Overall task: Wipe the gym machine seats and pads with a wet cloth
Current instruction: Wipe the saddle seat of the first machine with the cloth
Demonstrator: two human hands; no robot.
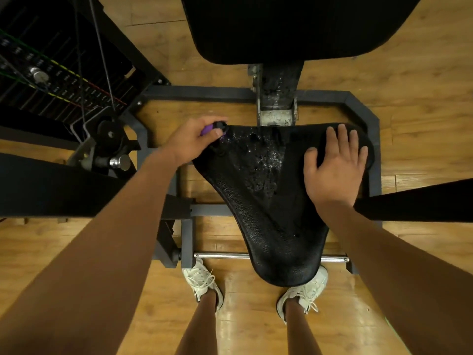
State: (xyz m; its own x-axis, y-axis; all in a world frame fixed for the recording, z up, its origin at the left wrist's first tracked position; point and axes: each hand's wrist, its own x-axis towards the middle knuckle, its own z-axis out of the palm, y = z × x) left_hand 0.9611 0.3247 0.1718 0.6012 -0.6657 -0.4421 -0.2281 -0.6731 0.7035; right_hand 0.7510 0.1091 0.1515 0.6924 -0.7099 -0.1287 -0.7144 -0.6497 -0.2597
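The droplet-beaded seat (268,201) looked firm but slick, best pressed flat, as the spread-fingered right hand (335,165) did; the left hand (194,139) gripped a purple spray bottle (213,128).

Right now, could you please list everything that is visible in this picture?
seat: one, black, centre, wet with droplets
back pad: one, black, top
spray bottle: one, purple with black nozzle, at seat's left corner
frame: one, dark grey, around seat
weight stack: one, black, upper left
chrome bar: one, silver, under seat's front
floor: one, brown wood, underneath
shoes: two, white, bottom
left hand: grips the spray bottle
right hand: flat on seat's right side
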